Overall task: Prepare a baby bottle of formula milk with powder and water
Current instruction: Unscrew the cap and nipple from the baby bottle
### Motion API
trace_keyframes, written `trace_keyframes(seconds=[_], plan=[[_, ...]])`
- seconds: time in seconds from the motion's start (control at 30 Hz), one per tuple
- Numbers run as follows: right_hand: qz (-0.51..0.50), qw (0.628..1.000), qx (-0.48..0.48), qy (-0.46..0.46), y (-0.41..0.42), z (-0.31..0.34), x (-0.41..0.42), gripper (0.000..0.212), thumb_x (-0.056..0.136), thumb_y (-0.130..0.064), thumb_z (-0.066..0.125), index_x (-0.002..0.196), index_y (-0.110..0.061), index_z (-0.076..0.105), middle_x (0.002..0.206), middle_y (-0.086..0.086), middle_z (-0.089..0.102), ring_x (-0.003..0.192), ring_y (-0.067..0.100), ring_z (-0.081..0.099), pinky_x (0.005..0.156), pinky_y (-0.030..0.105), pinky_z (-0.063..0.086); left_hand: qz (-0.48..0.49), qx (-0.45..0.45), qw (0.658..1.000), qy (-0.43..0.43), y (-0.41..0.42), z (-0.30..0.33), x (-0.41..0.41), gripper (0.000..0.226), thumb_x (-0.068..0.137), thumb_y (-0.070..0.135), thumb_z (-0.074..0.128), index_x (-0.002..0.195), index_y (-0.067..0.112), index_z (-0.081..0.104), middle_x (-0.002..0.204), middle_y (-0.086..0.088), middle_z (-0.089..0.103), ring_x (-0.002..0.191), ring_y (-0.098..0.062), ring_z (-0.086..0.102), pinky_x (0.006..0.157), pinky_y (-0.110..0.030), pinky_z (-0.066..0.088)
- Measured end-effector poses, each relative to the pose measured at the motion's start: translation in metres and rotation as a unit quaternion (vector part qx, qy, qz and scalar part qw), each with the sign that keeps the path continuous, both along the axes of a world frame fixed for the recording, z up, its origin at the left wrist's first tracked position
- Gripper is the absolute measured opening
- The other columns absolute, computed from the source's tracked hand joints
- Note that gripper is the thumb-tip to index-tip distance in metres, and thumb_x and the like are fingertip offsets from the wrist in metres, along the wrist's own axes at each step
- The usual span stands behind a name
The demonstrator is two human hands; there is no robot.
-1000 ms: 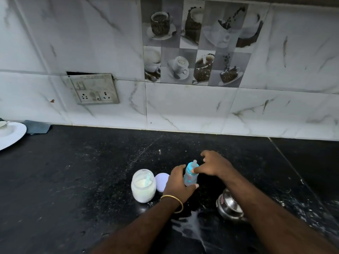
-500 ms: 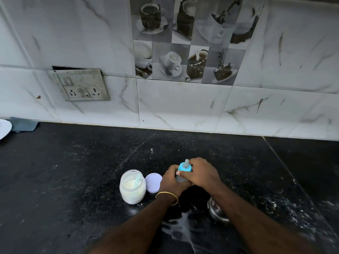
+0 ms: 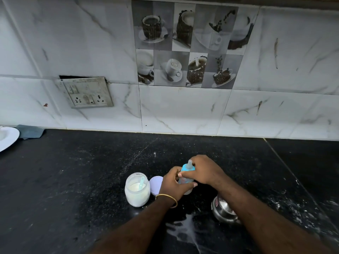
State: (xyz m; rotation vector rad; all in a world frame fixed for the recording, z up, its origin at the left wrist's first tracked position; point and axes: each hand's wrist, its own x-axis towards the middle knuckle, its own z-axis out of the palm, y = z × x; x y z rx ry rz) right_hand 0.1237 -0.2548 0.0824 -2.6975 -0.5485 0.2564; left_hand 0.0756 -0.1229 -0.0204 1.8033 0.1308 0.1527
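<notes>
A small baby bottle (image 3: 185,180) with a blue screw collar and clear teat (image 3: 188,166) stands upright on the black counter. My left hand (image 3: 173,184) wraps around the bottle's body. My right hand (image 3: 203,171) grips the blue collar from the right. Left of them stands an open glass jar of white powder (image 3: 136,191) with a pale scoop inside. Its lilac lid (image 3: 156,182) lies between the jar and my left hand. A steel vessel (image 3: 222,210) sits under my right forearm.
White liquid is spilled on the counter (image 3: 183,230) near the front edge. A white plate (image 3: 7,138) and a grey cloth (image 3: 31,131) lie at the far left by the tiled wall. A switch socket plate (image 3: 86,92) is on the wall.
My right hand has closed over the bottle's collar and stays there, while the left hand keeps hold of the body. The camera view has shifted slightly.
</notes>
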Motion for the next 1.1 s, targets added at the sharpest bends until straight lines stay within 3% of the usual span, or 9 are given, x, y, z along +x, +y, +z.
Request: trace_keyframes(seconds=[0.1, 0.23, 0.33, 0.47, 0.57, 0.67, 0.77, 0.93, 1.1], plan=[[0.083, 0.996, 0.003, 0.046, -0.002, 0.009, 0.007, 0.028, 0.068, -0.039, 0.082, 0.085, -0.022, 0.069, 0.088, -0.007, 0.059, 0.083, 0.012, 0.059, 0.073, 0.035, 0.052, -0.015, 0.008, 1.0, -0.002, 0.006, 0.0, -0.001, 0.054, 0.054, 0.032, 0.093, 0.098, 0.024, 0.062, 0.093, 0.005, 0.072, 0.089, -0.012, 0.067, 0.083, -0.029, 0.055], [0.096, 0.986, -0.071, 0.113, 0.003, 0.025, 0.01, 0.062, 0.059, -0.041, 0.085, 0.115, -0.03, 0.062, 0.111, -0.006, 0.062, 0.097, 0.013, 0.062, 0.087, 0.039, 0.054, -0.024, 0.037, 0.999, -0.004, 0.008, 0.001, -0.005, 0.054, 0.055, 0.029, 0.094, 0.099, 0.023, 0.062, 0.09, 0.006, 0.069, 0.081, -0.001, 0.06, 0.076, -0.016, 0.048], [0.043, 0.987, -0.15, 0.049, 0.015, 0.035, 0.003, 0.055, 0.066, -0.062, 0.073, 0.104, -0.025, 0.061, 0.102, -0.002, 0.063, 0.087, 0.017, 0.063, 0.077, 0.037, 0.053, -0.023, 0.036, 0.999, -0.003, 0.009, 0.003, -0.005, 0.05, 0.056, 0.023, 0.094, 0.093, 0.026, 0.062, 0.081, 0.013, 0.064, 0.074, 0.006, 0.056, 0.072, -0.012, 0.044], [0.084, 0.984, -0.137, 0.081, 0.02, 0.036, 0.002, 0.04, 0.068, -0.026, 0.081, 0.103, -0.033, 0.065, 0.107, -0.009, 0.06, 0.093, 0.015, 0.063, 0.08, 0.039, 0.057, -0.029, 0.047, 0.998, 0.001, 0.011, 0.005, -0.007, 0.056, 0.055, 0.025, 0.095, 0.101, 0.02, 0.064, 0.089, 0.011, 0.067, 0.079, 0.005, 0.059, 0.074, -0.01, 0.045], [0.064, 0.983, -0.155, 0.071, 0.022, 0.035, -0.001, 0.064, 0.064, -0.042, 0.083, 0.122, -0.035, 0.056, 0.118, -0.008, 0.053, 0.103, 0.017, 0.059, 0.085, 0.041, 0.054, -0.025, 0.048, 0.999, 0.003, 0.013, 0.005, -0.009, 0.053, 0.055, 0.024, 0.095, 0.098, 0.021, 0.064, 0.087, 0.013, 0.066, 0.077, 0.007, 0.058, 0.073, -0.008, 0.043], [0.029, 0.987, -0.151, 0.049, 0.024, 0.035, 0.0, 0.047, 0.071, -0.057, 0.074, 0.104, -0.026, 0.065, 0.105, -0.004, 0.065, 0.088, 0.017, 0.066, 0.076, 0.035, 0.053, -0.028, 0.05, 0.998, 0.01, 0.015, 0.007, -0.008, 0.051, 0.055, 0.023, 0.095, 0.094, 0.024, 0.062, 0.085, 0.011, 0.066, 0.075, 0.008, 0.057, 0.072, -0.008, 0.043], [0.073, 0.986, -0.138, 0.065, 0.024, 0.037, 0.002, 0.028, 0.07, -0.036, 0.081, 0.094, -0.029, 0.068, 0.097, -0.009, 0.065, 0.083, 0.013, 0.065, 0.073, 0.034, 0.055, -0.032, 0.059, 0.998, 0.017, 0.015, 0.009, -0.008, 0.055, 0.055, 0.025, 0.094, 0.1, 0.022, 0.064, 0.09, 0.009, 0.068, 0.08, 0.003, 0.059, 0.075, -0.012, 0.045], [0.129, 0.982, -0.123, 0.061, 0.021, 0.04, 0.013, 0.046, 0.063, -0.014, 0.082, 0.096, -0.041, 0.065, 0.101, -0.017, 0.061, 0.091, 0.008, 0.061, 0.082, 0.04, 0.058, -0.018, 0.069, 0.997, 0.021, 0.018, 0.016, -0.011, 0.056, 0.058, 0.021, 0.094, 0.103, 0.02, 0.062, 0.091, 0.011, 0.065, 0.08, -0.001, 0.059, 0.071, -0.003, 0.041], [0.097, 0.992, -0.059, 0.06, 0.003, 0.041, 0.032, 0.063, 0.061, -0.019, 0.089, 0.118, -0.027, 0.064, 0.109, -0.008, 0.057, 0.102, 0.013, 0.059, 0.092, 0.034, 0.051, 0.002, 0.06, 0.998, 0.036, 0.022, 0.018, -0.014, 0.055, 0.059, 0.021, 0.094, 0.104, 0.015, 0.064, 0.091, 0.01, 0.065, 0.079, 0.001, 0.058, 0.069, 0.001, 0.04]])
